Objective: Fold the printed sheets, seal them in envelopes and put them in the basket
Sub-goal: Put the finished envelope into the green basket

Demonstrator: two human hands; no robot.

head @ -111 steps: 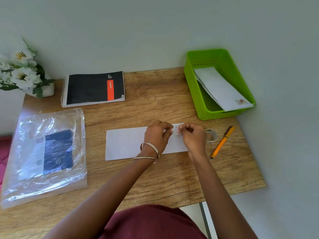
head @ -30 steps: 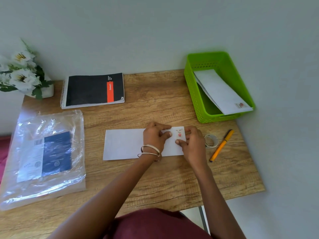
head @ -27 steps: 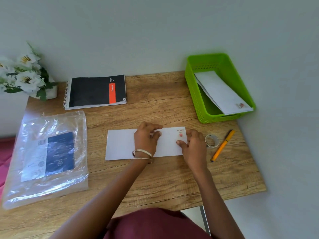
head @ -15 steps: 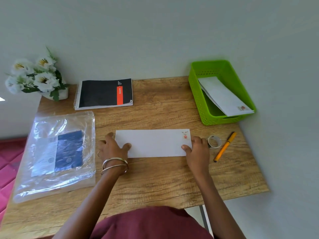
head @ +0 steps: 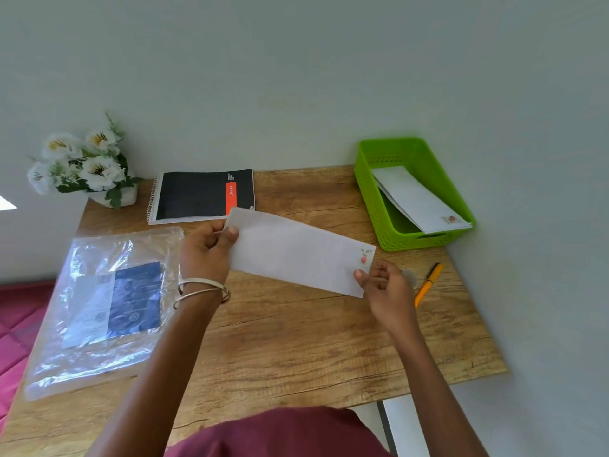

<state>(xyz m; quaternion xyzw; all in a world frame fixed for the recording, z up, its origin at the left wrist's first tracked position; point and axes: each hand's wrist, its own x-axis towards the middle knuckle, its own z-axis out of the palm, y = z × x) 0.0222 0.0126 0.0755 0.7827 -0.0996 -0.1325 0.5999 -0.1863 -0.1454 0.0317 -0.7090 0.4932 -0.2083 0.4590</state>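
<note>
Far left, a pot of white flowers (head: 82,166) stands at the corner of the surface (head: 296,351). Near left lies a clear plastic packet (head: 105,308) with a blue printed insert. Just right of the flowers, at the far edge, a black spiral notebook (head: 201,196) lies flat.

Centre: the left hand (head: 206,253), bangles at the wrist, pinches the left end of a white envelope (head: 296,252), thumb on its face. The right hand (head: 384,288) pinches the lower right corner, just below a small red sticker (head: 364,258). The envelope is held clear of the surface, tilted down to the right, its far left corner overlapping the notebook in view.

Right: a tape roll (head: 410,278) is partly hidden behind the right hand; an orange pen (head: 428,283) lies beside it. The green basket (head: 369,192) at the far right holds one envelope already, leaning against its wall.

Assessment: the envelope appears sealed and ready for transfer. Risks: the light corner grips could slip; the envelope may catch the basket rim or the leaning envelope and fall outside; whether the seal holds cannot be confirmed.
</note>
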